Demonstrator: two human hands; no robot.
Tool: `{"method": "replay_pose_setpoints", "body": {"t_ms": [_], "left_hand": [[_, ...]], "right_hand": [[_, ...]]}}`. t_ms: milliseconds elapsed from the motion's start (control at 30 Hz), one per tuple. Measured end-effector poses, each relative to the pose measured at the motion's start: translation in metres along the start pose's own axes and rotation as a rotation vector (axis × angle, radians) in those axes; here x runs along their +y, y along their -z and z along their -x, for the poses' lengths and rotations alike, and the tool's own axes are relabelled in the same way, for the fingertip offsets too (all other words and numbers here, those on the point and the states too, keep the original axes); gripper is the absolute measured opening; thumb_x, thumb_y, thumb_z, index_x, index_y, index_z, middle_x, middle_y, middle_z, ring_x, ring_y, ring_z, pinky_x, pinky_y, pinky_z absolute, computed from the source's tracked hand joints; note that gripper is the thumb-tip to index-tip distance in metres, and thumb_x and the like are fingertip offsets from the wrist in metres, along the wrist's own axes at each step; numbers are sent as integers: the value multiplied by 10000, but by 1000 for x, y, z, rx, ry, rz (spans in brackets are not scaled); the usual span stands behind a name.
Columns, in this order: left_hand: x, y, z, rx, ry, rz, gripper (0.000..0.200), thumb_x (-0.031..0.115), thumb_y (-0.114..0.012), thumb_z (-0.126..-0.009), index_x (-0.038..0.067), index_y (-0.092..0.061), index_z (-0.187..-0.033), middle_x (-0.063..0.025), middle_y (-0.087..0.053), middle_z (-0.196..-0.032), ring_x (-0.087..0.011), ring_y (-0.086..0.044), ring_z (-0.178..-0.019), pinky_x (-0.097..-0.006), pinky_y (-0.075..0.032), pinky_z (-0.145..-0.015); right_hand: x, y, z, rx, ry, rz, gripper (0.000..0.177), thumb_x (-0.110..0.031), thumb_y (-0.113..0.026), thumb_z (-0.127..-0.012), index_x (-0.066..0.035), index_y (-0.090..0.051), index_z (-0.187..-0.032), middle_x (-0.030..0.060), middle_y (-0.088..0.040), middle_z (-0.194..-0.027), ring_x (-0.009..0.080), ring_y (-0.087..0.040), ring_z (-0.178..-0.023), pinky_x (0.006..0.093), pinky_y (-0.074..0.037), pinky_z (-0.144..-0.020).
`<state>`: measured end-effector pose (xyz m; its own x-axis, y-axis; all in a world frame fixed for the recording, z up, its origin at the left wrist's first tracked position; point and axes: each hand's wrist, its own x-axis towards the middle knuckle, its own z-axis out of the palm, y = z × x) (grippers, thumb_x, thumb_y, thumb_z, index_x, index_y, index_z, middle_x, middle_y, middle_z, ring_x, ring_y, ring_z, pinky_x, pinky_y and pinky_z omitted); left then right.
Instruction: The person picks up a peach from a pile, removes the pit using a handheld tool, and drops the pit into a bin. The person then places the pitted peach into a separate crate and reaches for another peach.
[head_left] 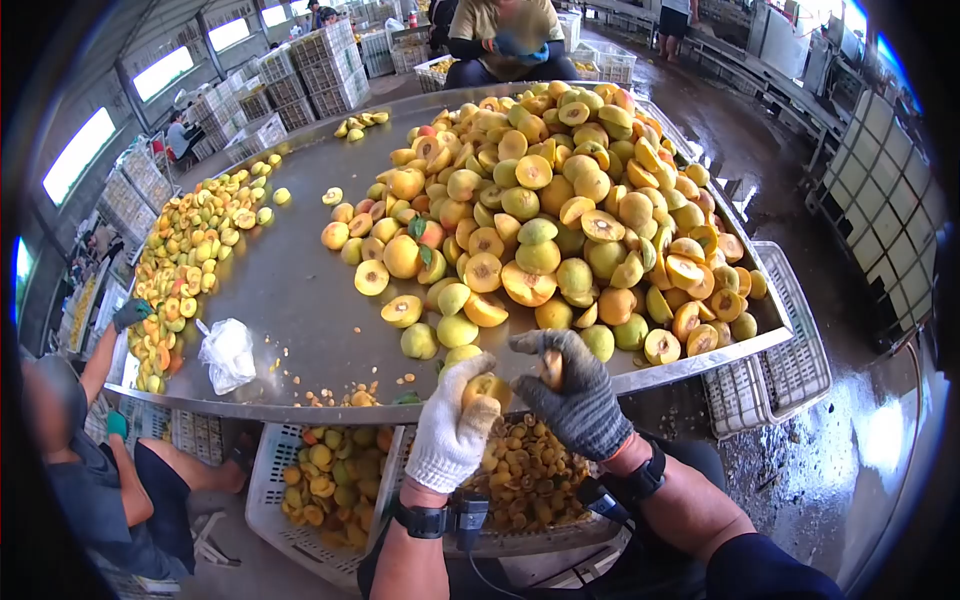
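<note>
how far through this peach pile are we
Done: the crate under the table already holds a good layer of fruit pieces. In hand: the left hand grips a peach half, the right hand a second piece beside it. Left: a large pile of halved peaches sits on the table, so most of the work looks ahead.

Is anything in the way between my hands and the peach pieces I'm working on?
Nothing visible. The white-gloved left hand grips a peach half, and the dark-gloved right hand holds another peach piece beside it, over the table rim.
</note>
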<state>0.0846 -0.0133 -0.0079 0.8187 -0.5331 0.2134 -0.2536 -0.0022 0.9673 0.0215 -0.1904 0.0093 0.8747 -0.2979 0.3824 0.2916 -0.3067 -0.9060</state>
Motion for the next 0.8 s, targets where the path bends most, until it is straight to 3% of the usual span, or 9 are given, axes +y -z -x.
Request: {"method": "replay_pose_setpoints", "body": {"t_ms": [100,167,333,500,567,633,667,767,800], "left_hand": [[2,-4,-4,-85,-107,-229,355,293,-592,-970,34,-572,-1211,-181,-693,-990,-353,-679,-874,-390,-547,-782],[-15,-2,1,-107,-81,-315,381,347,-560,-986,40,-568,-1210,-244,-665,-1026,-444,-653,-954,-433,-533,-818],[-19,-2,4,-115,-46,-260,400,347,-586,-1002,35,-564,-1253,-217,-672,-1064,-372,-669,-957,-389,-535,-841],[-51,-14,13,37,198,374,396,240,-566,-1024,-30,-546,-1314,-192,-686,-1075,-297,-676,-1006,-371,-528,-893],[-51,-15,12,57,148,273,392,251,-554,-1032,-44,-565,-1290,-194,-696,-1063,-297,-676,-1022,-378,-525,-906],[-48,-11,8,12,-46,-162,395,292,-547,-1039,-44,-599,-1242,-198,-707,-1046,-313,-677,-1033,-392,-525,-911],[-48,-11,8,29,-16,-173,403,307,-541,-1040,-41,-605,-1232,-198,-711,-1033,-319,-680,-1031,-393,-522,-914],[-46,-9,6,74,73,-205,430,355,-525,-1043,-33,-622,-1202,-199,-722,-996,-335,-688,-1027,-396,-514,-923],[-42,-6,9,23,140,-194,431,336,-486,-1064,-38,-601,-1245,-176,-710,-1107,-270,-675,-1073,-367,-503,-955]], "right_hand": [[-12,6,-6,-388,161,350,372,-161,-725,-871,-103,-601,-1218,152,-686,-1063,333,-685,-952,386,-551,-809],[-15,1,-4,-308,144,428,355,-209,-691,-891,-131,-610,-1228,127,-703,-1046,338,-700,-915,406,-569,-766],[-10,-1,0,-321,125,521,371,-232,-685,-894,-127,-612,-1242,117,-715,-1041,325,-712,-902,415,-572,-750],[-10,-2,2,-205,106,293,294,-190,-729,-870,-113,-638,-1140,140,-704,-965,357,-697,-877,422,-561,-745],[-7,-3,1,-180,113,312,294,-184,-740,-865,-107,-637,-1130,134,-701,-956,348,-698,-885,418,-558,-757],[-10,-5,2,-188,108,395,295,-183,-749,-861,-106,-636,-1123,125,-700,-945,338,-700,-892,413,-556,-768],[-13,-6,1,-242,16,437,305,-167,-756,-853,-99,-633,-1123,123,-699,-946,346,-697,-883,416,-555,-764],[-5,-11,7,-273,103,306,307,-158,-752,-850,-104,-628,-1125,131,-694,-941,361,-691,-855,426,-553,-745],[4,-13,7,-277,133,289,288,-154,-743,-859,-96,-630,-1118,150,-689,-954,369,-685,-866,434,-552,-753]]}}
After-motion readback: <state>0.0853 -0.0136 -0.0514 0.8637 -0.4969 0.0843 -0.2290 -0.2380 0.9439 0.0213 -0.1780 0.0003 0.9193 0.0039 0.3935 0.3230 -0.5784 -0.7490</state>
